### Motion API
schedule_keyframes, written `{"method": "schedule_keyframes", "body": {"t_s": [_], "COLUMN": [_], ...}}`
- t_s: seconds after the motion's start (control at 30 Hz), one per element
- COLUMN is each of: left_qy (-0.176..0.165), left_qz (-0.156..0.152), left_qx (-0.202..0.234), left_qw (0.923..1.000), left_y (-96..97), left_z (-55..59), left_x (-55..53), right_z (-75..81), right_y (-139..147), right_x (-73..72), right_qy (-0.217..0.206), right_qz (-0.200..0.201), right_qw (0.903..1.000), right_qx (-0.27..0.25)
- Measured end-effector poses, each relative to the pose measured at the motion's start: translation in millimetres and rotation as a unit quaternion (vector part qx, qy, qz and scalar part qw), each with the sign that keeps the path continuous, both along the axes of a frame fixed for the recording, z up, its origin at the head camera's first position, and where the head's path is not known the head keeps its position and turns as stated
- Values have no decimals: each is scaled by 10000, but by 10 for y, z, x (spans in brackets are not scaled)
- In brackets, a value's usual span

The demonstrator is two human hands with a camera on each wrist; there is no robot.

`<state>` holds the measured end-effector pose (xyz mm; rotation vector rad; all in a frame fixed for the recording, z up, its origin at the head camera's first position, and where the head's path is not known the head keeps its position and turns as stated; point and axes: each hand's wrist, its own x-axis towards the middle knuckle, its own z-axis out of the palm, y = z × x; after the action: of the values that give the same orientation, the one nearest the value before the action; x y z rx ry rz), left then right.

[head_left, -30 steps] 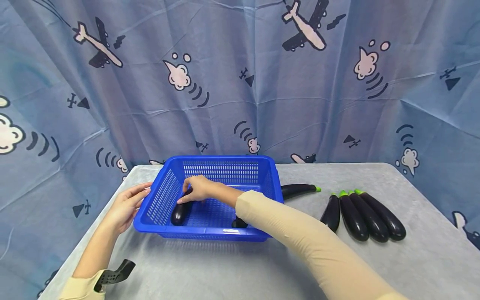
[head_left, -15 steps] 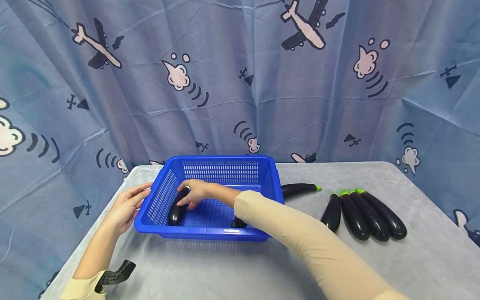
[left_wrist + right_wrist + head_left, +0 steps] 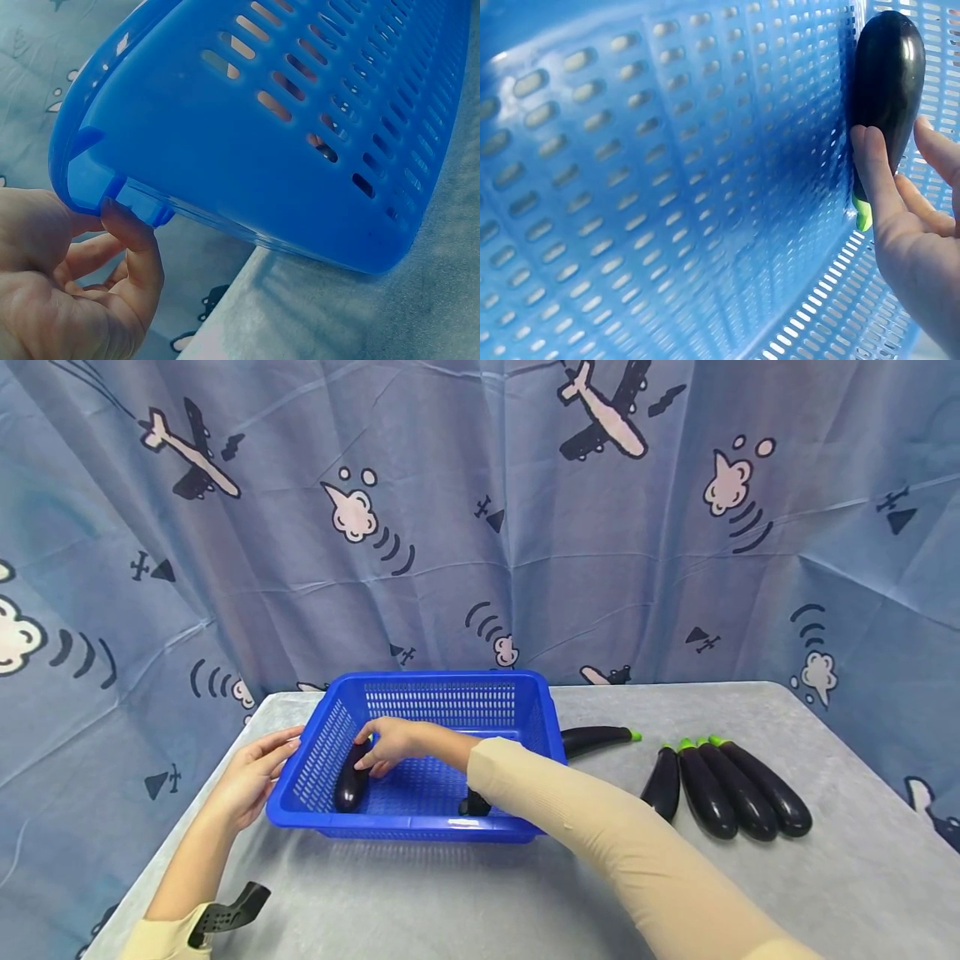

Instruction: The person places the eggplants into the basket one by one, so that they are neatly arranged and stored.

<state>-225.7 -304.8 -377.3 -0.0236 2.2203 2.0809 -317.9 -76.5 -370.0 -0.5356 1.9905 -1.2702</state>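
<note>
Glossy purple-black skin, and the right hand point(image 3: 392, 746) has it: a plump, smooth eggplant point(image 3: 349, 789), lying under those fingertips inside the blue slatted plastic basket point(image 3: 450, 821). Fingers to one side, thumb to the other, a narrow, light hold on the slimmer end; whether they carry any weight, I can't tell. The fat end points back toward the person, and the pale-green stem cap point(image 3: 863, 216) tucks in beneath the fingers.

Now, how does it handle? Moderate weight, I'd judge, most of it out in that bulb beyond the fingertips, so a neck-only pinch invites a droop. Firm with a little give, and that shine says slippery! Best hold: fingers wrapped round the middle, pads flat, no nails, because the skin would likely bruise or nick.

Over to the left hand point(image 3: 251, 772), thumb and fingers pinching the basket's rim: light, slightly flexing plastic, I'd guess, so a steady grip there helps. Away to the right hand's right, past the basket, four more dark eggplants point(image 3: 742, 797) lie side by side on the grey counter point(image 3: 375, 902), and a lone eggplant point(image 3: 597, 741) sits nearer, beside the basket.
</note>
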Motion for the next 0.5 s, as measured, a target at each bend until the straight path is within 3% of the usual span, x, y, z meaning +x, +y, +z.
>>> {"method": "schedule_keyframes", "body": {"t_s": [0.5], "left_qy": [-84], "left_qz": [31], "left_qx": [-160], "left_qw": [9998], "left_y": [-8], "left_z": [-11], "left_x": [-6], "right_z": [125], "right_y": [86], "right_x": [-3], "right_qy": [-211], "right_qz": [173], "right_qw": [9995], "right_qx": [160]}}
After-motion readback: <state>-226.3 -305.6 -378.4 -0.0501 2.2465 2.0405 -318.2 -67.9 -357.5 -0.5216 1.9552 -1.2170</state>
